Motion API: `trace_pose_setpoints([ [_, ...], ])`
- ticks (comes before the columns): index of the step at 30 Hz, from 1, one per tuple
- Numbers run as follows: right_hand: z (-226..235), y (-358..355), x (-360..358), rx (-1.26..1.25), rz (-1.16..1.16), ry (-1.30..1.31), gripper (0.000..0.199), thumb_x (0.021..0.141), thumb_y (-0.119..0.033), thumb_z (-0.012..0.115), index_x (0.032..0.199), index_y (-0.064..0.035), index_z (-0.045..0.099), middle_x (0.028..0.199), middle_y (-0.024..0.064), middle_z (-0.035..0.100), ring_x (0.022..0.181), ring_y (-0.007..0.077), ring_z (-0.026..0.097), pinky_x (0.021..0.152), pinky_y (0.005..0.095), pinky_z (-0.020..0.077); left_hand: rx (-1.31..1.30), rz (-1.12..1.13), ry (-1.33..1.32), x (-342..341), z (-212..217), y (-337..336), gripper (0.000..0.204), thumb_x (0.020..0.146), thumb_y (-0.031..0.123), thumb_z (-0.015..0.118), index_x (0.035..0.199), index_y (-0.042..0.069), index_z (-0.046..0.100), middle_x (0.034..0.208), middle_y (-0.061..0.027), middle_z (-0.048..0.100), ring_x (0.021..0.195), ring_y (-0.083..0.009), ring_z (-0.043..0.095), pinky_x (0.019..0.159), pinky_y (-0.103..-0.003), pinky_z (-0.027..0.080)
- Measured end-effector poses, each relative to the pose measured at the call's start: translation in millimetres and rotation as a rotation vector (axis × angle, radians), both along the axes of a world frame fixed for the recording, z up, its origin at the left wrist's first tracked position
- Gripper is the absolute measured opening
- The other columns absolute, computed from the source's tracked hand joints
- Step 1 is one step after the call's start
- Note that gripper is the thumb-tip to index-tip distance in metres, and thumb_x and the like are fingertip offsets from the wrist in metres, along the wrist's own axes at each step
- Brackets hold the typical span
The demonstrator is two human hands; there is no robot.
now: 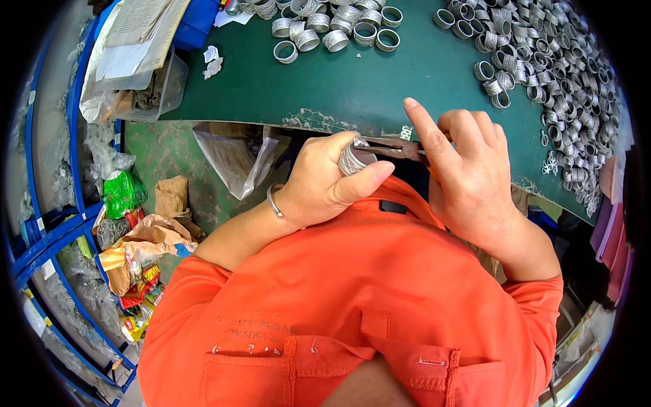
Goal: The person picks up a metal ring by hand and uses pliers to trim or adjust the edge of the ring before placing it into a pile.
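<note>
A silver metal ring (352, 160) with a textured outer wall sits in my left hand (324, 171), between the thumb and the curled fingers. My right hand (468, 163) is closed around a pair of pliers (409, 150), its index finger stretched out toward the far side. The slim jaws of the pliers reach left to the ring's rim; whether they grip it I cannot tell. Most of the pliers' handles are hidden behind my right hand. Both hands are just off the near edge of the green table (285, 95).
A large heap of similar rings (542, 74) covers the table's right side, and a smaller group (339, 24) lies at the back. At left stand a clear plastic bin (169, 88) with papers over it and a blue rack (57, 237). Bags and wrappers (146, 251) lie beside the rack.
</note>
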State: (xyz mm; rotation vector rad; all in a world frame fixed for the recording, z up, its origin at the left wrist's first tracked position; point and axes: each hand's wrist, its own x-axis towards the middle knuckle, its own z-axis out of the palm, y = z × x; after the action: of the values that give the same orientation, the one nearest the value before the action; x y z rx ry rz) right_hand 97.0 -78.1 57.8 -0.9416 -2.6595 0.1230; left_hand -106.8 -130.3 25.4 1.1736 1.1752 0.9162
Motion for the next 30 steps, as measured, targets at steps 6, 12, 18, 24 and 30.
trace_pose_setpoints([
  [6, 0, -5, -3, -0.125, -0.016, -0.068, 0.057, 0.064, -0.004, 0.060, 0.121, -0.0010, 0.056, 0.077, 0.0061, 0.047, 0.066, 0.0244, 0.047, 0.056, 0.0363, 0.0401, 0.044, 0.036, 0.062, 4, -2, 0, 0.031, 0.083, 0.028, 0.069, 0.088, -0.002, 0.061, 0.070, -0.0114, 0.062, 0.058, -0.0190, 0.056, 0.058, -0.030, 0.046],
  [12, -4, -4, 1, -0.414, 0.007, 0.044, 0.055, 0.061, 0.003, 0.057, 0.116, 0.0023, 0.056, 0.078, 0.0130, 0.055, 0.068, 0.0325, 0.053, 0.061, 0.0414, 0.0473, 0.073, -0.005, 0.138, 4, -3, -1, 0.032, 0.082, 0.028, 0.068, 0.083, -0.003, 0.059, 0.068, -0.0118, 0.061, 0.057, -0.0196, 0.056, 0.057, -0.031, 0.046],
  [18, -8, -7, 10, -0.843, 0.002, 0.136, 0.050, 0.063, 0.005, 0.052, 0.113, 0.0037, 0.056, 0.088, 0.0201, 0.060, 0.085, 0.0378, 0.059, 0.074, 0.0432, 0.0490, -0.077, -0.124, 0.083, 0, -2, -1, 0.035, 0.082, 0.030, 0.067, 0.073, -0.001, 0.054, 0.062, -0.0086, 0.056, 0.053, -0.0151, 0.048, 0.053, -0.029, 0.043],
  [24, -6, -12, 10, -1.059, -0.015, 0.242, 0.052, 0.061, 0.004, 0.051, 0.113, 0.0025, 0.056, 0.092, 0.0230, 0.060, 0.090, 0.0389, 0.058, 0.081, 0.0420, 0.0468, -0.223, -0.116, -0.087, 1, -1, -3, 0.032, 0.083, 0.028, 0.066, 0.072, 0.000, 0.054, 0.060, -0.0026, 0.052, 0.056, -0.0094, 0.044, 0.052, -0.026, 0.040],
  [30, -10, -18, 10, -1.251, -0.022, 0.349, 0.054, 0.062, 0.005, 0.049, 0.115, 0.0012, 0.056, 0.091, 0.0204, 0.059, 0.091, 0.0345, 0.057, 0.082, 0.0379, 0.0453, -0.239, -0.133, -0.166, 1, 3, -3, 0.030, 0.087, 0.026, 0.061, 0.073, 0.003, 0.047, 0.053, -0.0019, 0.049, 0.039, -0.0071, 0.040, 0.037, -0.023, 0.032],
])
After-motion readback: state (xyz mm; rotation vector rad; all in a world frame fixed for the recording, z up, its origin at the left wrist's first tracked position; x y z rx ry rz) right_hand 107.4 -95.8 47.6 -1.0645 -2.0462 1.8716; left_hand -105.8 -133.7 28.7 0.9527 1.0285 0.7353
